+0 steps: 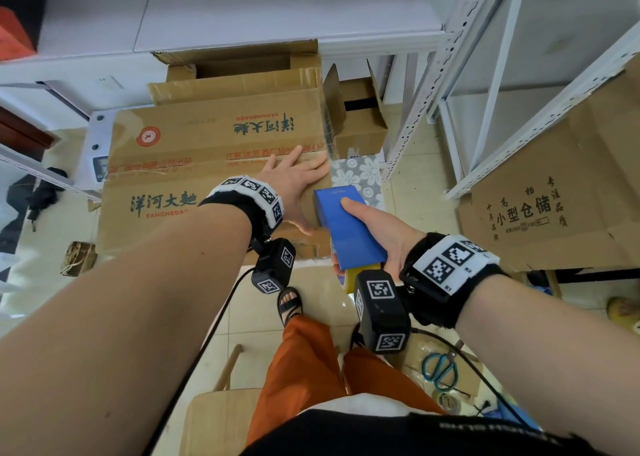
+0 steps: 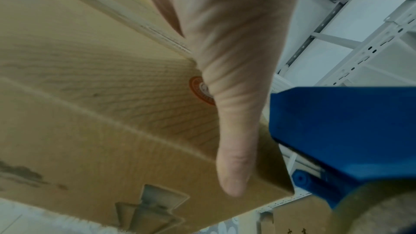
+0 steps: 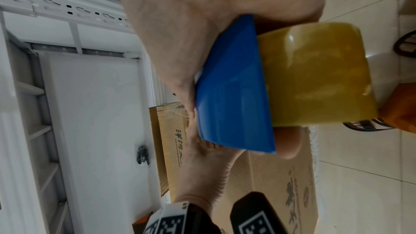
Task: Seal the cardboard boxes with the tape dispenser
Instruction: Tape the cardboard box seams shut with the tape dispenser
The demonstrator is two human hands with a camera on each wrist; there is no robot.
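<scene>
A large closed cardboard box (image 1: pixel 194 164) with printed characters lies in the middle of the head view. My left hand (image 1: pixel 294 185) rests flat on its right end, fingers straight over the top seam, thumb (image 2: pixel 234 157) down the box's near side (image 2: pixel 101 113). My right hand (image 1: pixel 381 234) grips a blue tape dispenser (image 1: pixel 349 230) with a yellowish tape roll (image 3: pixel 315 81), held at the box's right edge, just right of the left hand. The dispenser (image 2: pixel 342 127) shows beside the thumb. Clear tape (image 1: pixel 327 130) hangs over the box's right end.
A second, open cardboard box (image 1: pixel 239 64) sits behind the big one, and a smaller open box (image 1: pixel 360 119) to its right. White metal shelving (image 1: pixel 467 92) stands right, with a flat carton (image 1: pixel 554 206) leaning there. Scissors (image 1: pixel 440 369) lie on the floor by my feet.
</scene>
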